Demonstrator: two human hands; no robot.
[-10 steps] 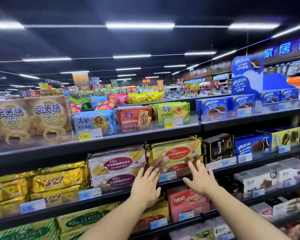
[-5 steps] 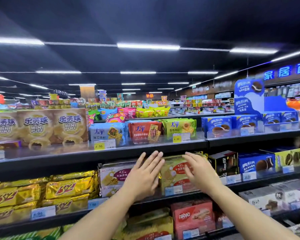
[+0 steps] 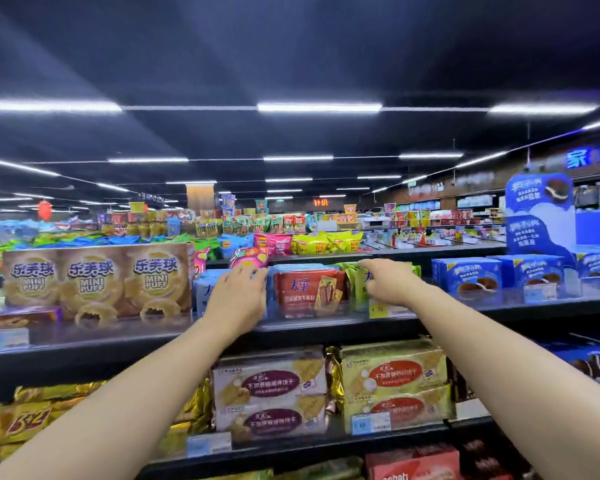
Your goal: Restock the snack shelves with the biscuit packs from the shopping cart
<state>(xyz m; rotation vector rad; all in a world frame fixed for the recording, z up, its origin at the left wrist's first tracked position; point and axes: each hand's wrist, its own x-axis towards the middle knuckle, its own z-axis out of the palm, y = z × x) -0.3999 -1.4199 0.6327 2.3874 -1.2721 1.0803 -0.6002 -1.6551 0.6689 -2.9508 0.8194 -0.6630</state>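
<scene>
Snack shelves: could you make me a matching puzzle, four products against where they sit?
1 Mini Puff boxes
2 red cracker pack
3 blue cookie boxes
4 gold 3+2 packs

A shelf below, far left
B between left hand and right hand
C upper shelf, far right
D upper shelf, left of both hands

Pairs: 1-D, 2-B, 3-C, 4-A

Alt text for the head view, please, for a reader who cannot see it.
Two bare hands reach to the top snack shelf: the left hand lies on a light blue biscuit pack, the right hand on a green biscuit pack, a red biscuit pack between them. Tan Mini Puff boxes stand left, blue cookie boxes right.
</scene>
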